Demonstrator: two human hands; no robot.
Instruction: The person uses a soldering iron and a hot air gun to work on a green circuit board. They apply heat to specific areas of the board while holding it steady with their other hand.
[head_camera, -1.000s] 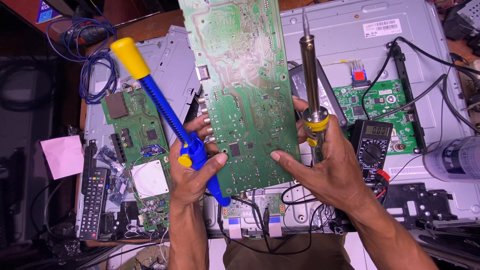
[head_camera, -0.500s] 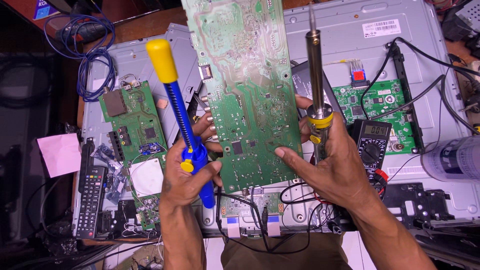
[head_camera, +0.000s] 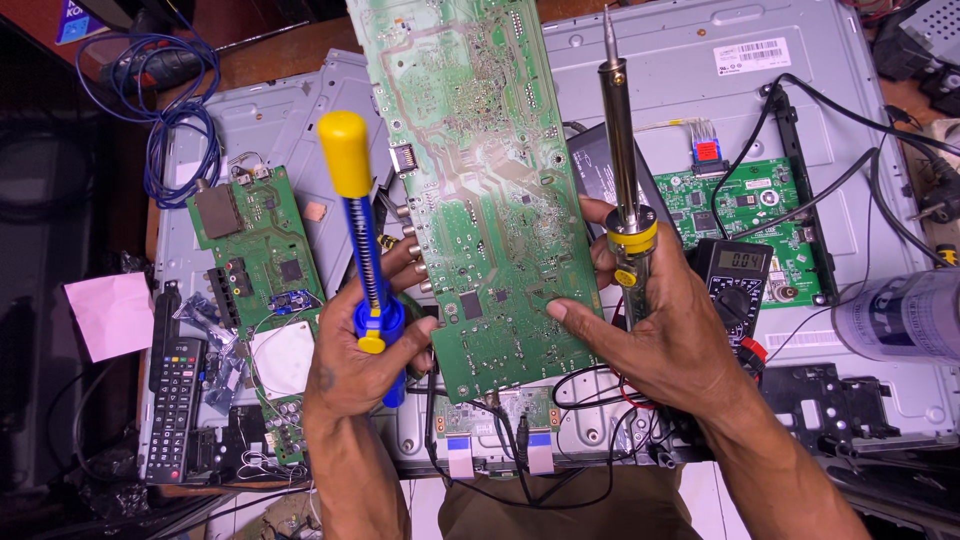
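Note:
A long green circuit board (head_camera: 478, 180) is held upright between both hands, solder side toward me. My left hand (head_camera: 365, 355) grips its lower left edge together with a blue desoldering pump (head_camera: 362, 260) that has a yellow plunger knob, pointing up. My right hand (head_camera: 655, 330) pinches the board's lower right edge with the thumb and holds a soldering iron (head_camera: 622, 170) with a yellow collar, tip pointing up beside the board.
Underneath lies the grey metal back of an opened flat television (head_camera: 760, 130) with a green board (head_camera: 750, 215) and black cables. A multimeter (head_camera: 735, 280) sits by my right wrist. At left are another green board (head_camera: 255, 270), a remote control (head_camera: 175, 395), pink paper (head_camera: 110, 315) and coiled blue wire (head_camera: 170, 120).
The desoldering pump has swung from leaning left to nearly upright and closer to the board. The board and soldering iron have barely shifted.

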